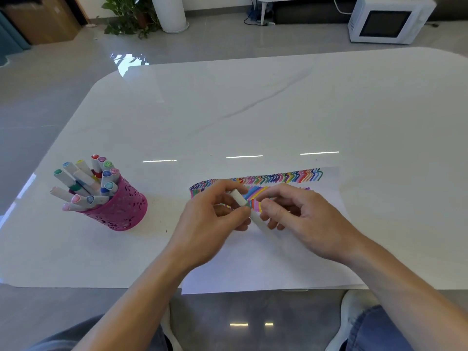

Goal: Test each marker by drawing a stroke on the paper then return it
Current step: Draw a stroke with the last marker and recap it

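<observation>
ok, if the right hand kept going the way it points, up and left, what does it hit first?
Most likely the left hand: both grip the same marker over the paper, almost touching. The right hand would reach it well before the pink cup; depth is hard to judge.

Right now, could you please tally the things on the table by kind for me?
Pink perforated metal cup: 1
White-barrelled markers standing in that cup: about 13, since they overlap
White-barrelled marker held between left hand and right hand: 1
White paper sheet with coloured strokes: 1
Total: about 16
</observation>
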